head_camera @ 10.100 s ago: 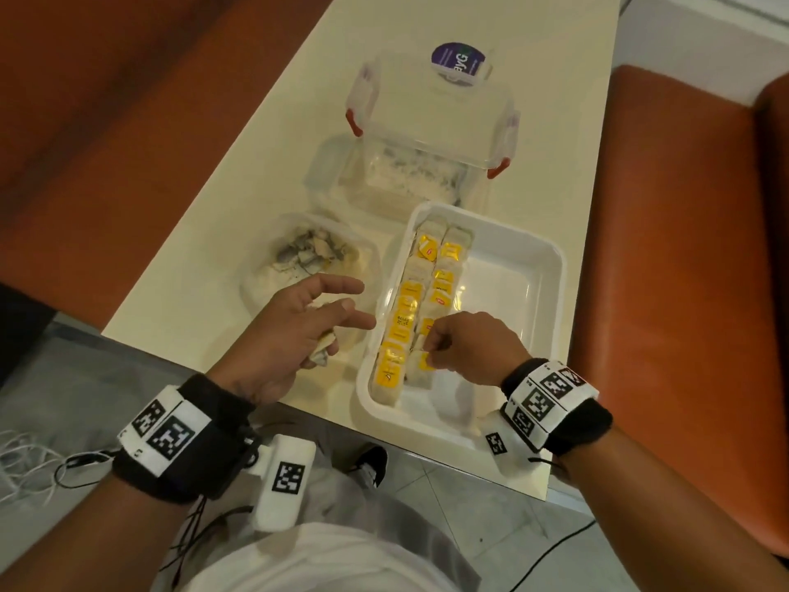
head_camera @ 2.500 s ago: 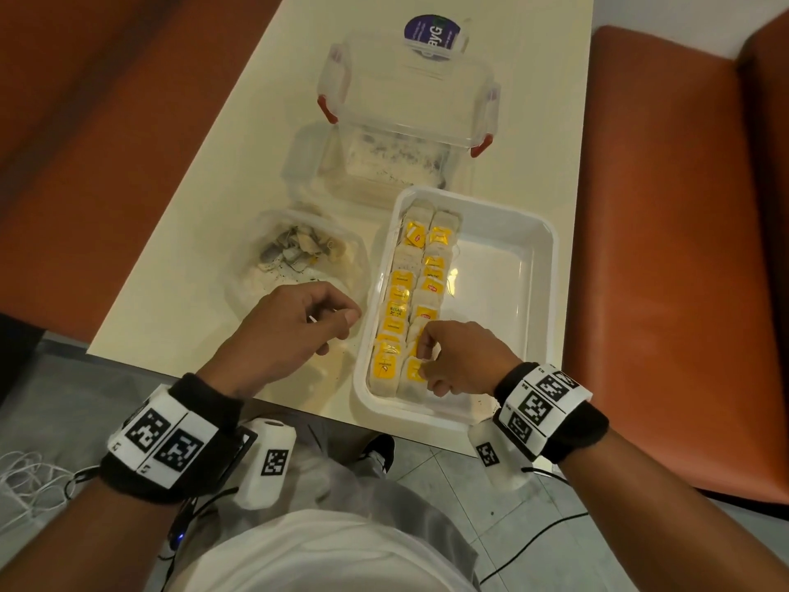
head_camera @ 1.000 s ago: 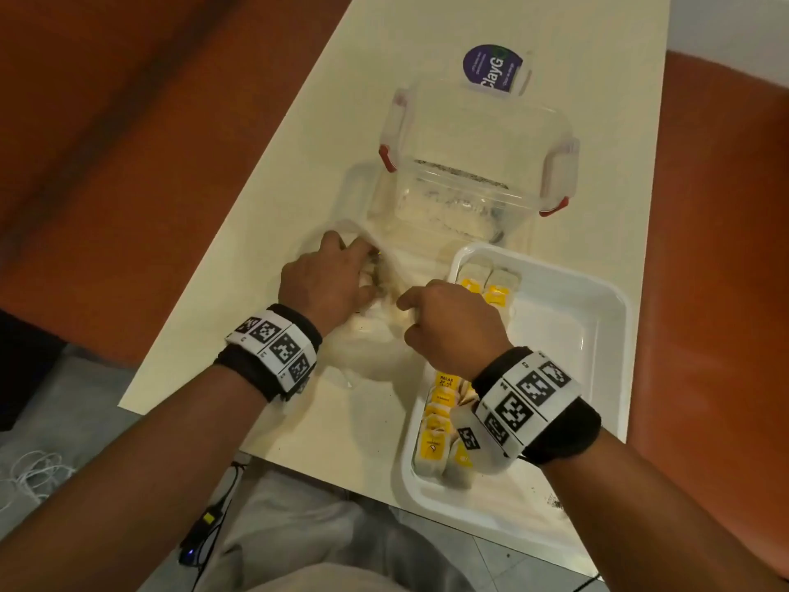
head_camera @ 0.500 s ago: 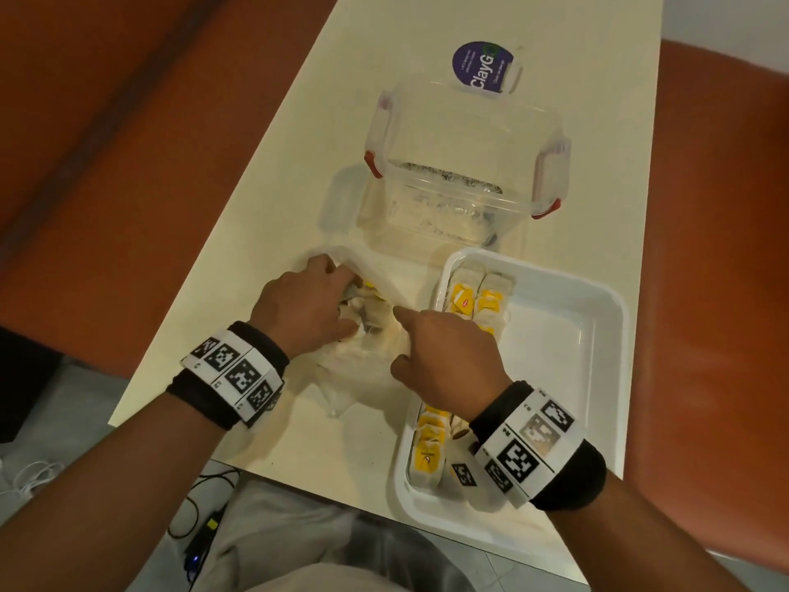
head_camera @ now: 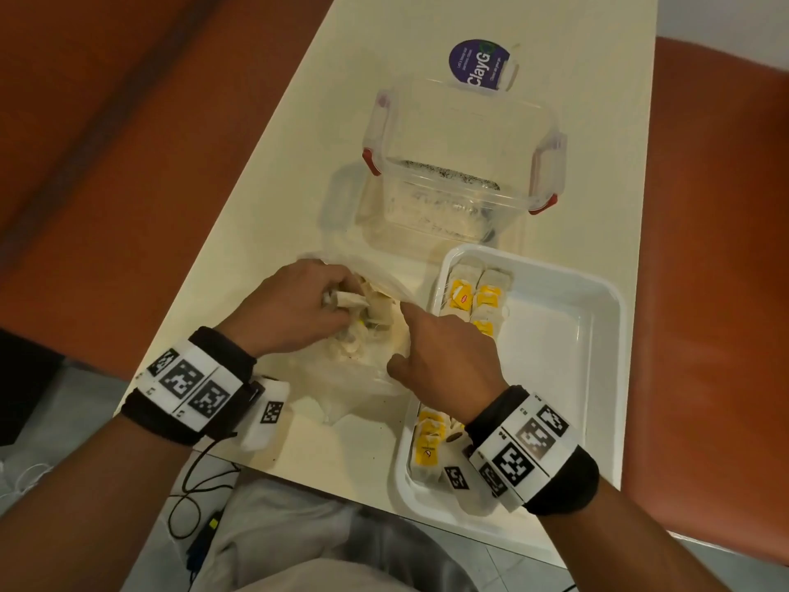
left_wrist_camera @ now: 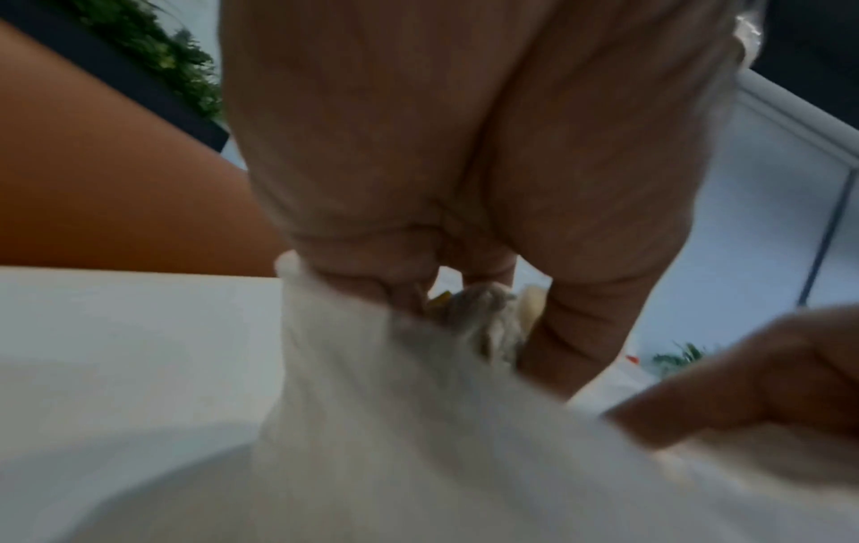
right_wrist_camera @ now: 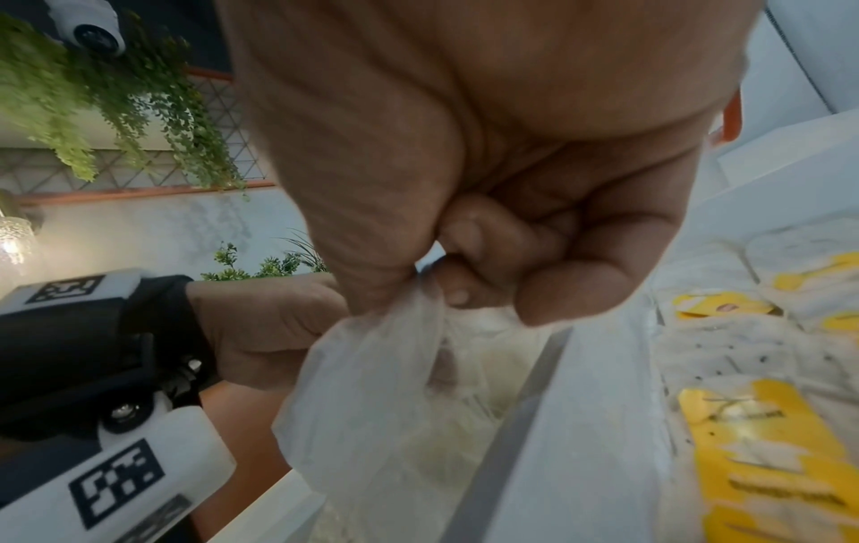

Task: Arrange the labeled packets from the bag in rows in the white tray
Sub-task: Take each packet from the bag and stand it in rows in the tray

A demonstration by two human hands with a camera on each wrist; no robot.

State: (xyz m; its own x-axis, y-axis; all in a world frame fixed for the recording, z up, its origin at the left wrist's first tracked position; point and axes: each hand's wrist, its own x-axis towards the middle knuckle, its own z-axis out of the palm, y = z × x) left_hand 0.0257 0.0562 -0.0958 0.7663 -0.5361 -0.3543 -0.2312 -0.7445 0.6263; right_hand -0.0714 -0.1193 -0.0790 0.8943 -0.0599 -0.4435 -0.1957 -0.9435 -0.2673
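1. Left hand (head_camera: 294,309): I see it reaching into the mouth of the bag, fingers curled around a loose packet (head_camera: 351,299) at the opening.
2. Right hand (head_camera: 444,356): thumb and curled fingers pinch the bag's film at its right edge; the forefinger lies straight along the bag. In my right wrist view the pinched plastic (right_wrist_camera: 372,367) hangs below the fingers (right_wrist_camera: 571,294).
3. Bag (head_camera: 363,378): thin, translucent, lying on the table between the two hands, just left of the tray, with more packets bunched inside; I cannot count them.
4. White tray (head_camera: 597,378): sits on the table at the near right edge. Packets with yellow labels (head_camera: 474,296) stand in two rows along its left wall; the right forearm hides the middle of the rows. The right part of the tray floor is bare.
5. Clear lidded box (head_camera: 461,177): red clips, beyond the tray and bag.
6. Purple round sticker (head_camera: 478,66): beyond the box.
7. Table (head_camera: 264,185): cream top, orange seating either side.
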